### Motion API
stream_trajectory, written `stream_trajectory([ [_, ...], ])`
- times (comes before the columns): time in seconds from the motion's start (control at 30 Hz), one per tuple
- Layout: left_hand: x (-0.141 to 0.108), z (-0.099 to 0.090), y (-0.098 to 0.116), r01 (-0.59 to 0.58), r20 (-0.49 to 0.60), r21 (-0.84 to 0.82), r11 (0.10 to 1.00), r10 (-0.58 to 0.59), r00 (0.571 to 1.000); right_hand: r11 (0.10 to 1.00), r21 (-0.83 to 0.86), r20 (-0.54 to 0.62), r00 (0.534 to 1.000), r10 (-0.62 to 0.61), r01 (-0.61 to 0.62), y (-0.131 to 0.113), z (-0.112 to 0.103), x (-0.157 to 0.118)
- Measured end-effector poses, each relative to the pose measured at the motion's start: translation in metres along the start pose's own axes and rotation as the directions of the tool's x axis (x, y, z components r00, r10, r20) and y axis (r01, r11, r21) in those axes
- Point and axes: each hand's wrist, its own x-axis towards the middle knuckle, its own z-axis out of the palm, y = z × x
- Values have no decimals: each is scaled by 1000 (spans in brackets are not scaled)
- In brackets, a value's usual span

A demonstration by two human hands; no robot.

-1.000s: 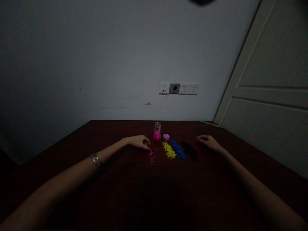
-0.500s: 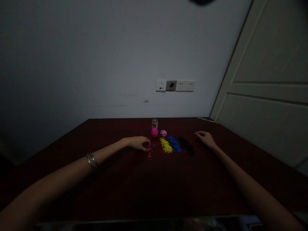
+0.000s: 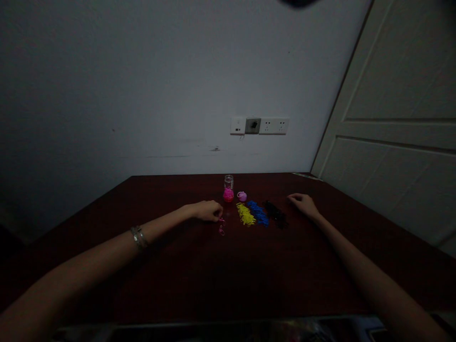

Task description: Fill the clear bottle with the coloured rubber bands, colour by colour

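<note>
Head view: dark reddish table [image 3: 171, 266], pale wall [image 3: 160, 85] behind. Beyond the left hand [image 3: 207, 211], one clear jar [image 3: 228, 189], one lilac lid [image 3: 242, 196]; to its right, three heaps, yellow bands [image 3: 245, 214], blue bands [image 3: 258, 213], black bands [image 3: 275, 214]. Thin, loopy pink bands [image 3: 221, 231] lie right at those curled fingers; pinched or not, can't tell. Right hand [image 3: 304, 205] beside the black, grip unclear.

left hand [image 3: 207, 210]: at pink bands [image 3: 221, 230] | right hand [image 3: 302, 205]: near black bands [image 3: 276, 215] | clear jar [image 3: 228, 194]: upright
</note>
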Motion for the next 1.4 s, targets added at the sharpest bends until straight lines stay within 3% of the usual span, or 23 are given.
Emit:
stream_trajectory([
  [0.27, 4, 2, 6, 0, -42, 71, 997, 3, 999, 999, -27, 4, 1000, -26, 26, -1, 0, -1],
  [0.57, 5, 3, 6, 9, -65, 39, 999, -7, 998, 999, -31, 6, 999, -37, 37, -5, -1, -3],
  [0.7, 5, -2, 10, -32, -57, 61, 998, 35, 998, 1000, -18, 13, 1000, -22, 23, -8, -1, -4],
  [0.93, 16, -38, 9, -73, -203, -22, 997, 67, 977, 1000, -1, -6, 1000, -19, 19, -8, 0, -3],
  [1.17, 35, -86, 2, -113, -420, -39, 993, 86, 904, 1000, -7, 7, 1000, -25, 25, -6, 1, -2],
  [1.4, 52, -105, -8, -39, -532, 1, 999, 34, 846, 1000, -9, 11, 1000, -19, 19, -6, 1, -2],
])
